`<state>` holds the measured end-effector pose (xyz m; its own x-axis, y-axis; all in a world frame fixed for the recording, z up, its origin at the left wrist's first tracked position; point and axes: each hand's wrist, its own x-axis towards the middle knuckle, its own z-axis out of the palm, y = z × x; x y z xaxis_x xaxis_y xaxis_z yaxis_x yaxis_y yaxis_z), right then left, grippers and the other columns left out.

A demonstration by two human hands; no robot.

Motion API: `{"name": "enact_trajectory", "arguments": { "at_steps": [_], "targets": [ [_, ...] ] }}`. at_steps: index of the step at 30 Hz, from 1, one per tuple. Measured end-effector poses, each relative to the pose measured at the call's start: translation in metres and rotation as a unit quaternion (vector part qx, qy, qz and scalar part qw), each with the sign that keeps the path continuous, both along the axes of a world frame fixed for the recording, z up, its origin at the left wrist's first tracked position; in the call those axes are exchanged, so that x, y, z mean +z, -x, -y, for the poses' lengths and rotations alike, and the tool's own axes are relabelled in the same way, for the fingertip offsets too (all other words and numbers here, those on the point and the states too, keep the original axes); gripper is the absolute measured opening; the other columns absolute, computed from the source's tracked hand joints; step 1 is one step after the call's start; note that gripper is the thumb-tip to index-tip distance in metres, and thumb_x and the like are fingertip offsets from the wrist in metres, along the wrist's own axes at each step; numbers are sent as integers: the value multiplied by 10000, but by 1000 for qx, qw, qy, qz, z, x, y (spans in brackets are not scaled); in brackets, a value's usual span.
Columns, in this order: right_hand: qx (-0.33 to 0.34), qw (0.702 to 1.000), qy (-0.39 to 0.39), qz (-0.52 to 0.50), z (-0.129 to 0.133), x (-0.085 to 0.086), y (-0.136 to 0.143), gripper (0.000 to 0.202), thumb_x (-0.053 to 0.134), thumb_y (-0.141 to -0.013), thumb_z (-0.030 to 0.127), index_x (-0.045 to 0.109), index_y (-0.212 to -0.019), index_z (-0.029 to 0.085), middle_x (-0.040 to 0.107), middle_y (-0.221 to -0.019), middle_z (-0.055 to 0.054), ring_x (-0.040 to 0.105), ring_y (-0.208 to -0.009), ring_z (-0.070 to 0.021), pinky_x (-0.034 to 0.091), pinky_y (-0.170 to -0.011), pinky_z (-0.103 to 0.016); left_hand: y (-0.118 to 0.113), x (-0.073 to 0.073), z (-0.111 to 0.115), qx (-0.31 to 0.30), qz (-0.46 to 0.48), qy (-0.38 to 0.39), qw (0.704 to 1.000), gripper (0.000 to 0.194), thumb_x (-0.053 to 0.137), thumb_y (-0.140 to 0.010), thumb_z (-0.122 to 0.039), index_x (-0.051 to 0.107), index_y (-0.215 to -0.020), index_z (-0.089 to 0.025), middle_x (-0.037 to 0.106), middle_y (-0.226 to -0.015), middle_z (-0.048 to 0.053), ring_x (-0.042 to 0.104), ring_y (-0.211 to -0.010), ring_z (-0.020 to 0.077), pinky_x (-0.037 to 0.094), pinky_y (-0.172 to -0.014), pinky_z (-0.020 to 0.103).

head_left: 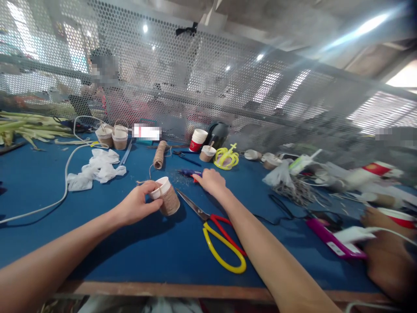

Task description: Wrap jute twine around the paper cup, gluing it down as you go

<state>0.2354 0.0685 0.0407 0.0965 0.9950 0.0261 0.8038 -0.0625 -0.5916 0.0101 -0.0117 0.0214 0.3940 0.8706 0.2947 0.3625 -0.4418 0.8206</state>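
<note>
My left hand [143,202] is closed on a white paper cup [170,201] whose outside is wrapped in brown twine. The cup tilts, its mouth toward the upper left. A strand runs from its rim toward the twine spool [159,155] lying behind it. Farther right, my right hand [212,181] is wrapped round a blue glue gun [188,173] with an orange trigger, its nozzle pointing left and low over the table. Between my arms lie large scissors [208,221] with one red and one yellow handle, blades slightly apart.
White crumpled plastic [97,167] and a white cord [70,163] lie left. Twine-wrapped cups [120,138], a red-and-white cup stack [197,140] and a yellow crown shape [226,157] stand behind. A purple power strip [335,239] and another person's arm [387,248] are at right.
</note>
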Motion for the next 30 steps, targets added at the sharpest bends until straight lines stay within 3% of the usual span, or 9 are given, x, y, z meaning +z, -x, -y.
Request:
{"name": "enact_trajectory", "arguments": {
  "at_steps": [2,3,4,6,7,9,12,17,30],
  "targets": [
    [53,998,-34,10,13,16,18,224,578,-756,333,612,-821,122,572,-1019,-137,486,-1026,-276,382,-844,-369,-1,0,1,-9,-6,-10,1000,80,473,-692,-204,522,-669,-144,595,-789,44,541,-781,169,424,-763,277],
    [90,995,-45,8,21,23,29,235,563,-757,378,616,-801,153,592,-984,-98,516,-983,-235,391,-832,-332,-1,-1,2,-15,-9,-13,1000,79,476,-690,-200,520,-654,-145,593,-772,37,539,-772,166,424,-756,274],
    [149,987,-57,2,29,29,41,232,549,-762,395,621,-779,175,608,-952,-62,537,-940,-192,394,-824,-295,-2,-1,2,-21,-10,-11,1000,80,479,-691,-199,525,-656,-144,592,-758,32,537,-758,162,425,-746,270],
    [319,944,-77,14,44,37,63,266,537,-759,399,615,-691,155,622,-898,-72,557,-867,-182,410,-766,-294,-2,-3,3,-26,-1,1,1000,88,489,-692,-204,547,-690,-137,595,-749,27,536,-729,155,431,-716,260],
    [344,936,-65,24,50,39,73,261,569,-726,398,604,-652,150,626,-861,-75,566,-810,-180,420,-719,-293,-2,-3,4,-27,7,9,1000,99,495,-691,-206,558,-713,-133,598,-754,27,538,-721,153,434,-701,256],
    [331,942,-51,14,58,39,83,207,597,-695,339,580,-621,146,628,-824,-74,569,-750,-175,425,-659,-288,-2,-3,4,-26,19,25,999,131,500,-695,-213,574,-753,-121,605,-760,31,543,-718,158,436,-686,256],
    [277,956,-62,-80,63,37,81,105,567,-705,239,560,-641,156,623,-852,-60,569,-775,-160,430,-678,-279,0,-1,3,-26,17,61,998,190,509,-707,-246,587,-798,-98,614,-754,41,548,-712,170,436,-678,267],
    [262,931,-81,-241,66,33,57,137,569,-716,271,521,-651,161,586,-839,-46,562,-793,-134,440,-752,-284,4,1,2,-54,52,116,990,253,517,-737,-304,588,-839,-83,632,-760,51,561,-726,180,437,-694,275],
    [209,934,-89,-277,80,21,43,156,603,-701,311,529,-661,179,597,-768,-23,565,-739,-132,455,-743,-292,2,4,9,-113,86,140,980,259,512,-760,-291,563,-931,-103,600,-823,44,543,-752,160,437,-715,260]
  ]
}}
